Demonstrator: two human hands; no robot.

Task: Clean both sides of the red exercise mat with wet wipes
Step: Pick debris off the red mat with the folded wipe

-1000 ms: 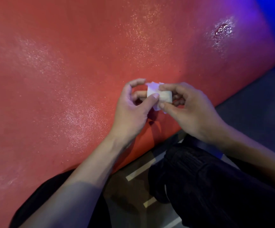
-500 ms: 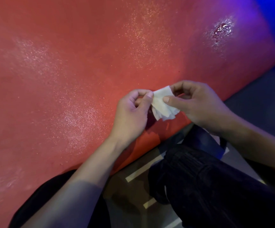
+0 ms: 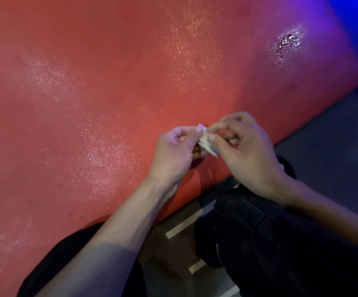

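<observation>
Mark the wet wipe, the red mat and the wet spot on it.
wet wipe (image 3: 206, 142), head view, on its white folded middle between the fingers.
red mat (image 3: 109, 82), head view, on its bare surface.
wet spot (image 3: 288, 41), head view, on its glistening centre.

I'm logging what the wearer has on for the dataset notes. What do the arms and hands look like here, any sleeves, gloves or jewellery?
The left hand and right hand are bare: no gloves, rings, watch or bracelets visible. Both forearms are uncovered to the frame edge, no sleeves showing. Fingernails are short and unpainted.

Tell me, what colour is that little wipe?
White, seen from the head camera: the wipe, pinched by both hands.
</observation>
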